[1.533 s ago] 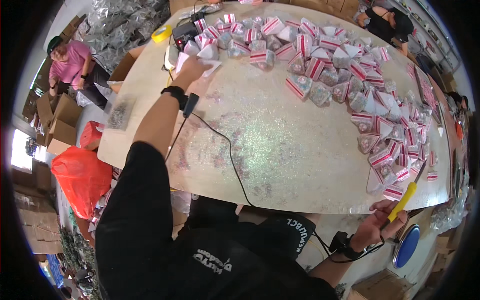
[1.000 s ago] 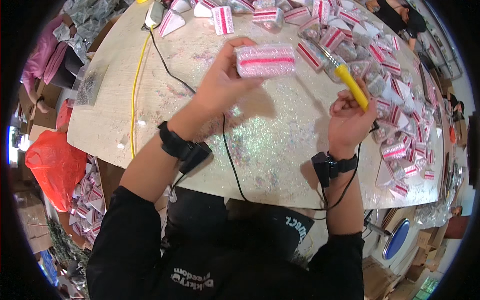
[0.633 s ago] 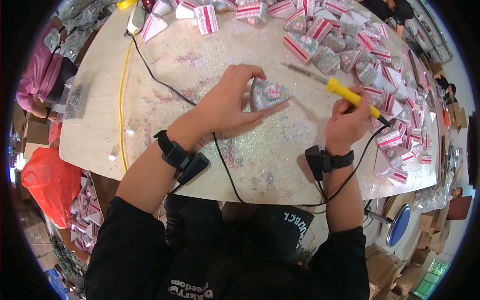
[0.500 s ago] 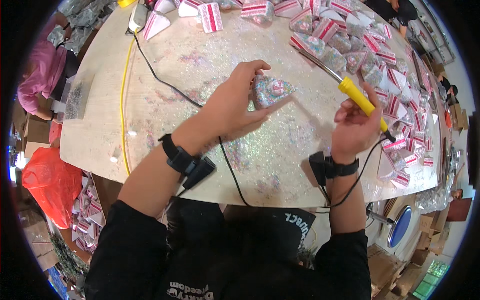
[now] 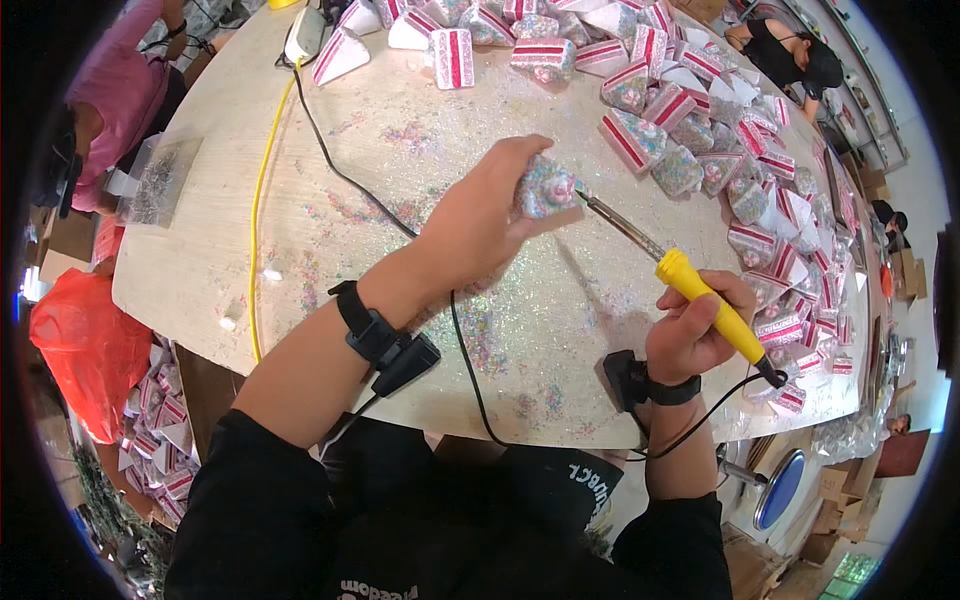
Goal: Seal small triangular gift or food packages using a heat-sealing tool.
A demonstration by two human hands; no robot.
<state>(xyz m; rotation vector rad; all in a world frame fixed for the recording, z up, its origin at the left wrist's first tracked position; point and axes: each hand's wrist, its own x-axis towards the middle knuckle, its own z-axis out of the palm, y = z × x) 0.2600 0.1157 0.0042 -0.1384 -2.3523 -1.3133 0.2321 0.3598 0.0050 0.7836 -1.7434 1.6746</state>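
Observation:
Between the fingers and thumb of my left hand [image 5: 483, 205] is a small fake cake slice [image 5: 547, 190], covered in glitter with a pink decoration on it. My right hand [image 5: 700, 325] is closed around the yellow handle of a soldering iron [image 5: 715, 308]. The iron's metal tip points up and left, and it is at or very close to the decorated side of the slice; I cannot tell if they touch. A black cord runs from the handle's end down past my right wrist.
Several more cake slices [image 5: 640, 140] lie heaped along the table's far and right sides. Glitter is scattered over the pale table [image 5: 380, 290]. A yellow cable [image 5: 256, 220] and a black cord [image 5: 335, 165] cross its left part. A red plastic bag [image 5: 90, 345] hangs at the left; other people stand beyond.
The soldering iron has swung left and down, bringing its tip from away at the right to the cake slice. My left hand has tilted the slice toward it.

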